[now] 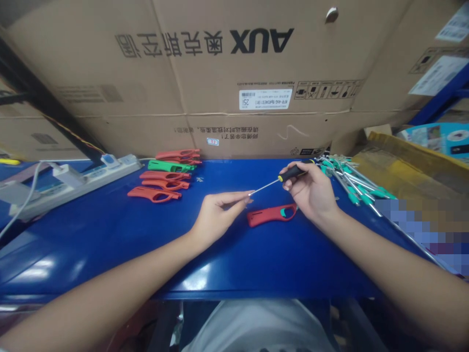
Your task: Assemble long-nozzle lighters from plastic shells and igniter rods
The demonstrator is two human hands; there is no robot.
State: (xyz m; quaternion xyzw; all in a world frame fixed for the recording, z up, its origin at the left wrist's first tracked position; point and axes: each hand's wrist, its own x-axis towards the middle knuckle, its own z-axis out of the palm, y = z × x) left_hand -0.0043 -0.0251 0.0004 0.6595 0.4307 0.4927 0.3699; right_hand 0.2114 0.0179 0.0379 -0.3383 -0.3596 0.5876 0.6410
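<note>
My right hand (311,191) is closed round the black and yellow handle of a screwdriver (289,174), whose thin metal shaft points left. My left hand (217,213) pinches its fingertips together at the shaft's tip, and whatever small thing it may hold is too small to make out. A red plastic handle shell with a teal insert (271,215) lies on the blue table (110,234) just below and between both hands.
A row of red shells and one green shell (164,178) lies at the back left. A pile of green-handled metal parts (351,183) lies at the right. A white power strip (73,178) sits at the far left. Large cardboard boxes (220,73) wall the back.
</note>
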